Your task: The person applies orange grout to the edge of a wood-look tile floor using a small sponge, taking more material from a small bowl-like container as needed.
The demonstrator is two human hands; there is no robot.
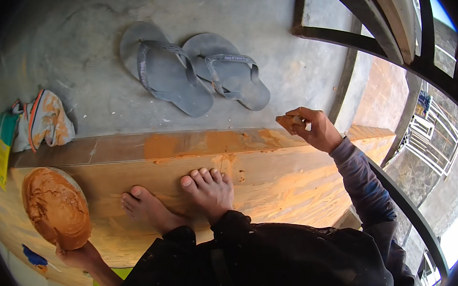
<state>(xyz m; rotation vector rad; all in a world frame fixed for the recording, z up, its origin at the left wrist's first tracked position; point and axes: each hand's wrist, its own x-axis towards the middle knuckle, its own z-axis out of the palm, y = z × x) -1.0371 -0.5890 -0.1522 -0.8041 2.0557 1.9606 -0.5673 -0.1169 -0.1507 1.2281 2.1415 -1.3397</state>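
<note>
Looks steeply down from head height, through a wide fisheye, upright and unmirrored. Sits close above the black clothing along the lower edge, farther from the bare feet near the middle. Faces forward across grey floor at the top. Takes in left hand and right hand. Bends the dark frame at upper right.

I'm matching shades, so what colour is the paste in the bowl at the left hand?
The paste is orange-brown, seen best in the head view.
</note>
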